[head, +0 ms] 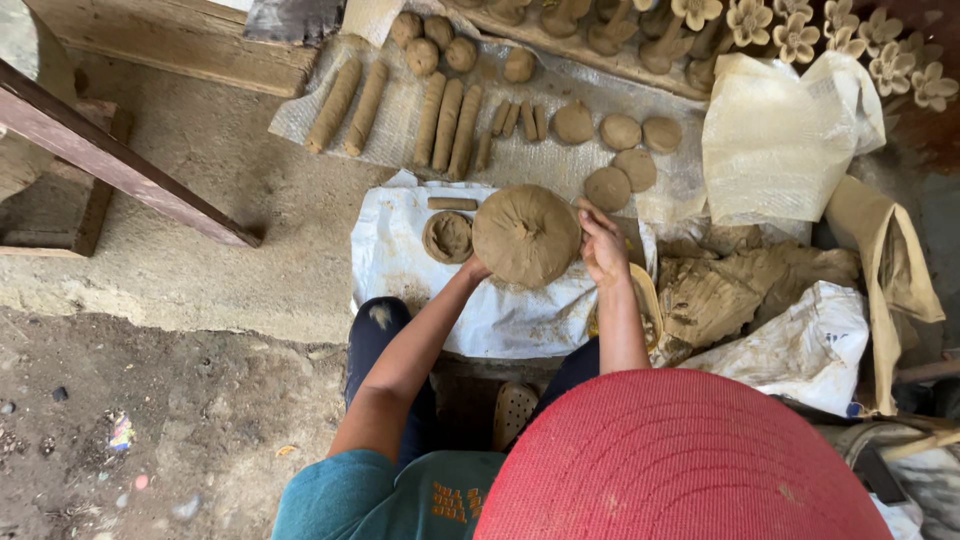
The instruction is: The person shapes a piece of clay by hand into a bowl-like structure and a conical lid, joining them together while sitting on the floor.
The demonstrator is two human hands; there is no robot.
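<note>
the large round brown clay dome (526,234) sits on a white plastic sheet (400,255) spread on the ground, held between both hands. it looks like the shaping step: the dome is being steadied and smoothed, and the next move likely calls for even pressure on both sides so the wall keeps its curve. the left hand (474,268) is tucked under the dome's lower left edge, so i cannot tell whether its fingers are spread or curled. the right hand (603,243) presses against the right side with its fingers curled on the clay, touching it. just left of the dome lies a small hollowed brown clay cup (448,237), with a short brown clay stick (452,204) above it. farther out, long clay rolls (447,125) and flat round clay discs (620,131) rest on a woven sack, and flower-shaped clay pieces (796,37) line the far edge.
</note>
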